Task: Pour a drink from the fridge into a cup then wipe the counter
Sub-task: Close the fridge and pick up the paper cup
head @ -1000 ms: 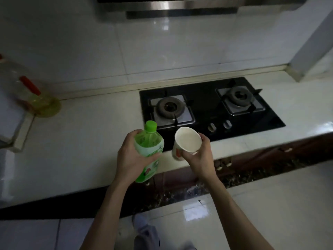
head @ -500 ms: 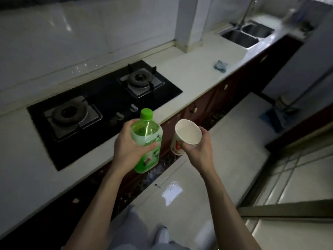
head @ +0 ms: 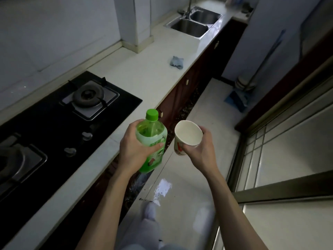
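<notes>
Stock of my head view, left to right.

1. Hob (head: 54, 123): one, black glass, set into the counter (head: 147, 74). Burners: two, one at the near left edge (head: 10, 159), one farther (head: 88, 93). Knobs: two (head: 87, 135) (head: 70, 152).
2. Left hand (head: 133, 152): one, fingers and thumb wrapped round the body of the bottle.
3. Bottle (head: 153, 139): one, green, partly full, held in the air just off the counter's front edge. Long axis close to upright, leaning a little. Cap (head: 151, 115): one, green, on top and not yet off.
4. Cup (head: 187, 134): one, white paper, red print on its side. It sits just right of the bottle with a narrow gap between them, over the floor, mouth tipped back towards me. I see no liquid inside, though the light is poor.
5. Right hand (head: 200, 150): one, fingers curled round the cup's wall from the right and beneath.
6. Cloth (head: 177, 62): one, grey-blue, crumpled on the far counter near its front edge, well apart from both hands.
7. Sink (head: 191, 28): one, two basins, at the far end.
8. Blue broom or mop head (head: 236, 100): possibly one, on the floor far right; too dim for me to name.

My reading: the cap lies up and left of the right hand's fingers, and both hands are occupied. I judge the cup must go down on the counter to the left before the cap can be turned.
</notes>
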The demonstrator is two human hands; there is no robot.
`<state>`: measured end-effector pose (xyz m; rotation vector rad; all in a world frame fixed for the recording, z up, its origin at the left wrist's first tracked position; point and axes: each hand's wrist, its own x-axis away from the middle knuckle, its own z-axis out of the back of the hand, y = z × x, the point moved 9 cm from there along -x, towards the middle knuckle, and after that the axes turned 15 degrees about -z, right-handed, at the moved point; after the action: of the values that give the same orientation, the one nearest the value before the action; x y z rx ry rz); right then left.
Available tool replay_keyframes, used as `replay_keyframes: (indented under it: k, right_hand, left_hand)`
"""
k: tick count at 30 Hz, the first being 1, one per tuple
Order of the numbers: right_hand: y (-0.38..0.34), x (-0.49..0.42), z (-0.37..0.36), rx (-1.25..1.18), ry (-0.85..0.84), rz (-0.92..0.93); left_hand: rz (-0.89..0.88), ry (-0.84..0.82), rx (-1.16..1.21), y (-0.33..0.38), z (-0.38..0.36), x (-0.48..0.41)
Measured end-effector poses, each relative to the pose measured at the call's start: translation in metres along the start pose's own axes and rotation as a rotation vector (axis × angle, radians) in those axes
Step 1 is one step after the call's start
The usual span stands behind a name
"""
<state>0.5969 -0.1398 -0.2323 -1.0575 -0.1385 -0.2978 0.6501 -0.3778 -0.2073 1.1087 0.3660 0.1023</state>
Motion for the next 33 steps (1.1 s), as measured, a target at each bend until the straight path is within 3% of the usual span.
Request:
replay_keyframes:
  k: [13, 21, 33]
  right_hand:
    - [-0.026, -0.108, 0.029, 0.016, 0.127, -0.05]
    - [-0.034, -0.206, 0.04, -0.031, 0.084, -0.038]
    - [-0.093, -0.378, 0.06, 0.019, -0.113, 0.096]
  left_hand:
    - [-0.095, -0.101, -0.015, -0.006, -0.061, -0.133]
    - [-0.092, -0.11, -0.056, -0.006, -0.123, -0.203]
    - [0.001, 0.072, -0.106, 0.017, -0.191, -0.322]
